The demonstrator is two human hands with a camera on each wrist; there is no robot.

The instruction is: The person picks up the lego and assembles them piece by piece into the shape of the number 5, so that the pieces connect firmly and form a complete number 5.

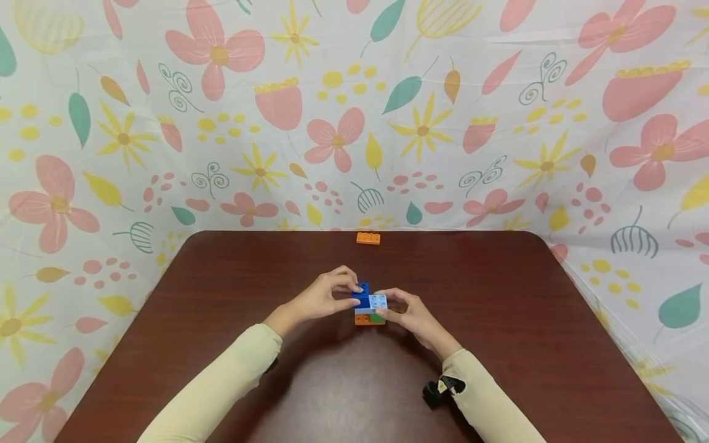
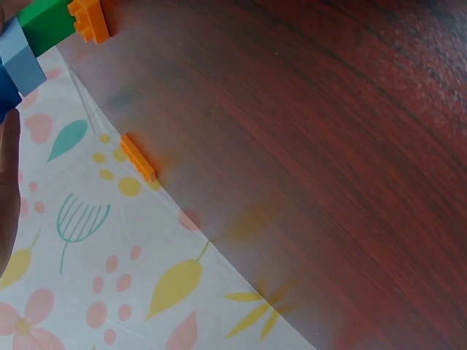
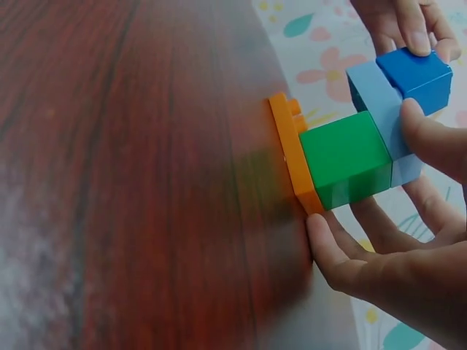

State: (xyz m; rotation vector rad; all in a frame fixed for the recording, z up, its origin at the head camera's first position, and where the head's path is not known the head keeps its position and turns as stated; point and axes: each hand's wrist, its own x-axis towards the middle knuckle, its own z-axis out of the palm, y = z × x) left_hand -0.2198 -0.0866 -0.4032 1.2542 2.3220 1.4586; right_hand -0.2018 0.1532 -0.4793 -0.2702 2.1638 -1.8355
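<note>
Hands meet over a small stack of toy bricks (image 1: 370, 309) near the middle of the table (image 1: 221, 295). The left hand (image 1: 327, 295) comes in from the left, and its fingers pinch the dark blue brick (image 1: 361, 294) that sits on top of the stack. The right hand (image 1: 410, 315) grips the stack from the right, thumb and fingers curled against its side. In the right wrist view, the thumb lies against the base by the orange plate (image 3: 292, 157), another finger presses the pale blue brick (image 3: 379, 106), and the green brick (image 3: 343, 157) sits between plate and pale blue brick. The stack stands on the wood, directly between the two hands. Both forearms wear cream sleeves (image 1: 221, 381), and a small black device (image 1: 434, 394) sits at the right wrist.

Well apart from the stack, a loose orange brick (image 1: 368, 238) lies alone at the far edge of the table. The tabletop is dark reddish-brown wood with rounded far corners. A white cloth (image 1: 498, 154) printed with pink flowers, yellow blooms and teal leaves hangs behind the table and drapes down along both its sides.
</note>
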